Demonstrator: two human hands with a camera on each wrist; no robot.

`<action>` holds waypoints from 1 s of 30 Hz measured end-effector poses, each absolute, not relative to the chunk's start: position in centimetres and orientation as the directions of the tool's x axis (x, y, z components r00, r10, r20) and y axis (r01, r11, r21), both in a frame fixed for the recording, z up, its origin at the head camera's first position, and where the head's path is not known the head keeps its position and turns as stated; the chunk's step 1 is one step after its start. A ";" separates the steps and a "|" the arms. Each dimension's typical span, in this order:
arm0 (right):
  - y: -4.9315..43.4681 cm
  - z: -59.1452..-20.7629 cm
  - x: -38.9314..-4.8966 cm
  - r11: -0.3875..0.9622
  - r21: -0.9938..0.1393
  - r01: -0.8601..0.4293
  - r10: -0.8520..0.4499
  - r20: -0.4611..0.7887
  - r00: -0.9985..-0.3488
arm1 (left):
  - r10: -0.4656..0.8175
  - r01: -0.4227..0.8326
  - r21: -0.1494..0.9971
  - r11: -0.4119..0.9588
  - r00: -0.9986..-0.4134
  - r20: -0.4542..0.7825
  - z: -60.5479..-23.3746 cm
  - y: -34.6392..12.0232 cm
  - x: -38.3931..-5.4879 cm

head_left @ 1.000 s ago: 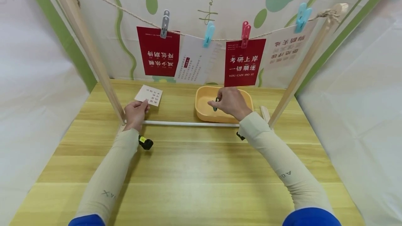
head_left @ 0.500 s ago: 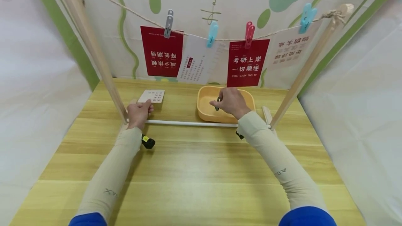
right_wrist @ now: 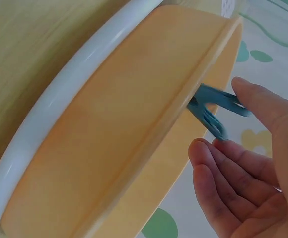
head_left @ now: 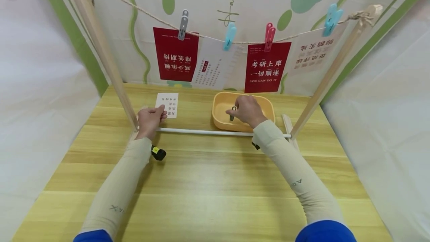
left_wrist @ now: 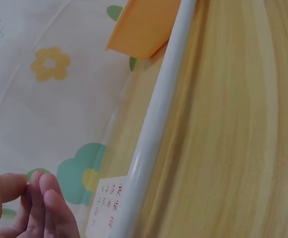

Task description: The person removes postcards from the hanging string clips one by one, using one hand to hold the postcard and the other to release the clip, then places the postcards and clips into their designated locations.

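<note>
In the head view my left hand (head_left: 150, 119) hovers by the left post, above a small white card (head_left: 172, 102) printed with dark characters. The left wrist view shows the thumb close to the fingertips with nothing between them, and the card (left_wrist: 104, 210) lying apart beyond the white rod (left_wrist: 151, 121). My right hand (head_left: 249, 110) is over the yellow-orange basin (head_left: 218, 122). Its thumb and fingertips pinch the two handles of a teal clothespin (right_wrist: 208, 101) at the basin's rim. Part of the clothespin (head_left: 232, 115) shows in the head view.
A rope (head_left: 134, 6) runs between two wooden posts. Red cards (head_left: 178, 53) and pale cards hang from it by clothespins: a grey clothespin (head_left: 183, 25), a pink clothespin (head_left: 269, 37) and two light blue ones. The rod (head_left: 205, 132) crosses low in front of the basin.
The white card has turned from a tilt to lying flat, slightly right, and my left fingers have come off it. The right hand stays over the basin with the clothespin.
</note>
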State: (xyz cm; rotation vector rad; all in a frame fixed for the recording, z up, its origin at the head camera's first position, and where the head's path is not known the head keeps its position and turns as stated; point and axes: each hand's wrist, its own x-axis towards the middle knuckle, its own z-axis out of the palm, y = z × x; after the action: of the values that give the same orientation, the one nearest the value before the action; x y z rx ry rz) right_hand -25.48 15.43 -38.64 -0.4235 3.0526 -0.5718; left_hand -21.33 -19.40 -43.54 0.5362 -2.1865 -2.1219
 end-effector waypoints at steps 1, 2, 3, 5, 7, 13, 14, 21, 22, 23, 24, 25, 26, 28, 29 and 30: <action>15.4 -38.6 -25.5 0.897 -0.355 -0.264 -0.264 0.049 -0.963 | -0.273 -0.202 0.979 0.005 -0.942 -0.193 -43.5 -19.3 -21.3; 15.4 -38.6 -25.5 0.897 -0.352 -0.268 -0.265 0.057 -0.963 | -0.269 -0.193 0.981 0.005 -0.945 -0.184 -43.4 -19.2 -21.4; 15.4 -38.6 -25.5 0.897 -0.350 -0.270 -0.266 0.061 -0.962 | -0.263 -0.186 0.983 0.006 -0.948 -0.178 -43.3 -19.2 -21.4; 15.4 -38.5 -25.5 0.897 -0.349 -0.272 -0.264 0.071 -0.962 | -0.259 -0.171 0.985 0.019 -0.952 -0.161 -43.3 -19.1 -21.5; 15.4 -38.3 -25.4 0.895 -0.355 -0.272 -0.264 0.071 -0.962 | -0.256 -0.157 0.987 0.027 -0.956 -0.145 -43.2 -19.0 -21.6; 15.4 -38.1 -25.2 0.880 -0.387 -0.274 -0.273 0.059 -0.960 | -0.236 -0.128 0.989 0.075 -0.966 -0.107 -43.1 -18.6 -21.6; 15.4 -38.1 -25.1 0.878 -0.391 -0.275 -0.275 0.058 -0.960 | -0.235 -0.126 0.988 0.085 -0.967 -0.103 -43.2 -18.6 -21.6; 15.1 -37.8 -24.7 0.867 -0.396 -0.302 -0.294 0.084 -0.952 | -0.233 -0.130 0.980 0.154 -0.968 -0.091 -43.1 -18.1 -21.5; 15.1 -37.8 -24.7 0.866 -0.395 -0.306 -0.295 0.088 -0.951 | -0.232 -0.130 0.978 0.163 -0.969 -0.090 -43.0 -18.1 -21.5; 15.1 -37.9 -24.6 0.864 -0.398 -0.309 -0.297 0.094 -0.950 | -0.232 -0.130 0.977 0.171 -0.969 -0.088 -43.0 -18.1 -21.4; 15.1 -37.9 -24.6 0.862 -0.399 -0.312 -0.299 0.096 -0.949 | -0.230 -0.128 0.976 0.178 -0.969 -0.086 -43.0 -18.0 -21.4; 15.0 -37.9 -24.5 0.860 -0.402 -0.314 -0.300 0.099 -0.949 | -0.227 -0.127 0.975 0.181 -0.970 -0.085 -42.9 -18.0 -21.4; 15.0 -37.9 -24.4 0.858 -0.405 -0.317 -0.302 0.102 -0.948 | -0.223 -0.126 0.975 0.182 -0.971 -0.083 -42.9 -18.0 -21.4; 15.0 -38.0 -24.3 0.855 -0.412 -0.315 -0.301 0.101 -0.948 | -0.216 -0.123 0.975 0.184 -0.973 -0.082 -42.7 -17.9 -21.3; 15.0 -38.0 -24.2 0.853 -0.417 -0.314 -0.301 0.098 -0.949 | -0.213 -0.122 0.976 0.182 -0.974 -0.082 -42.7 -17.9 -21.3; 15.0 -37.9 -24.1 0.853 -0.418 -0.313 -0.301 0.096 -0.949 | -0.209 -0.120 0.976 0.181 -0.974 -0.081 -42.6 -17.9 -21.3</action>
State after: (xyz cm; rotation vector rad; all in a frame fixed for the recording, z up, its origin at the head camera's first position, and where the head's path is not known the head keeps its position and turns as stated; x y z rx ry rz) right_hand -24.11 14.96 -37.94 -0.5052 3.0497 -0.6959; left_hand -21.27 -17.93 -42.62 0.3302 -2.3589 -1.9384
